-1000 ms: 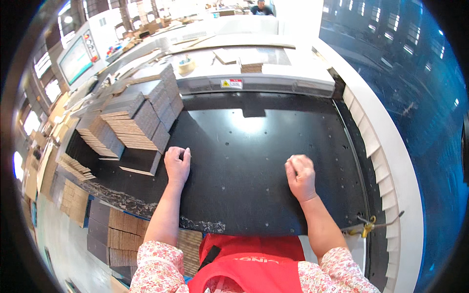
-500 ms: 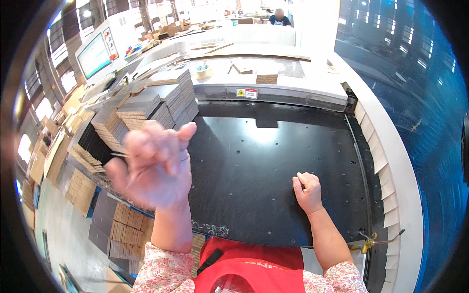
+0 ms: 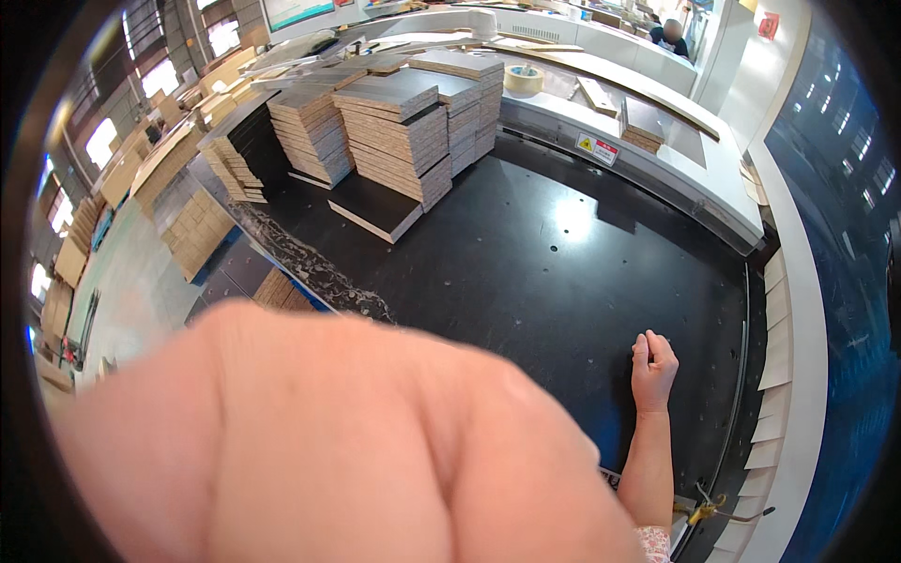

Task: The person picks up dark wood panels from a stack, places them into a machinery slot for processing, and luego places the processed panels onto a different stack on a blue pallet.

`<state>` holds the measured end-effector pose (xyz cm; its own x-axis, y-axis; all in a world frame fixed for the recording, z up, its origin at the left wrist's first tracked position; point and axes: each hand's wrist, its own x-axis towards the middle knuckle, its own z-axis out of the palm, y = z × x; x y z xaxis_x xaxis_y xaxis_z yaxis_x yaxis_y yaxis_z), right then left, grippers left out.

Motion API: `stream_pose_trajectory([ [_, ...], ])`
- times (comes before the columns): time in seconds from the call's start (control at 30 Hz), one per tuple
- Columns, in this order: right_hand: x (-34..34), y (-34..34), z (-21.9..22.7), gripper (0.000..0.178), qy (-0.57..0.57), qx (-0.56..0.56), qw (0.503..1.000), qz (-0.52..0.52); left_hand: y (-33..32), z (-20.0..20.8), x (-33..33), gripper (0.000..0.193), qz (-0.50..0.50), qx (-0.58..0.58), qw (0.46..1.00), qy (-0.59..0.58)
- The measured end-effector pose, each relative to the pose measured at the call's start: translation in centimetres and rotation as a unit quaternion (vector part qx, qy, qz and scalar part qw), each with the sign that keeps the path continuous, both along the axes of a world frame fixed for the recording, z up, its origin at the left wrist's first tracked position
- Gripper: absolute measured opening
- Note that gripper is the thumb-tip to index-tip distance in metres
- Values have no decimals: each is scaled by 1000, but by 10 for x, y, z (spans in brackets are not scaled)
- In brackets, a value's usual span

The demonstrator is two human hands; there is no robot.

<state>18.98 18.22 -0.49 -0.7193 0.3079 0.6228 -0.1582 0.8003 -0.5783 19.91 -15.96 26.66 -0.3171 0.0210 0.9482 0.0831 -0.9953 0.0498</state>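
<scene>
My left hand is very near the camera and fills the lower left of the head view. Its knuckles and back show, but the fingertips are hidden. Over the right part of the black machine table, my right hand is closed with fingers curled together, and I see nothing in it. Stacks of dark-faced boards with chipboard edges stand at the table's far left. In front of them a single flat board lies on the table.
A raised beam with a warning label runs along the table's far side. On it are a tape roll and a small pile of boards. White strips line the right edge, near a yellow-handled tool. A person is far back.
My left hand has come up close to the camera from over the board stacks. The view has turned left and down, showing more of the stacks. My right hand stays closed over the table.
</scene>
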Motion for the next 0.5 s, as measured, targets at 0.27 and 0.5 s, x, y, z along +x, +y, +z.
stream_pose_trajectory([
  [0.27,-2,-4,-2,20,-7,-14,1000,20,15,-25,5,16,14,6,994,107],
  [0.5,2,4,-7,21,-1,-1,1000,5,27,-48,-5,16,-5,13,993,120],
])
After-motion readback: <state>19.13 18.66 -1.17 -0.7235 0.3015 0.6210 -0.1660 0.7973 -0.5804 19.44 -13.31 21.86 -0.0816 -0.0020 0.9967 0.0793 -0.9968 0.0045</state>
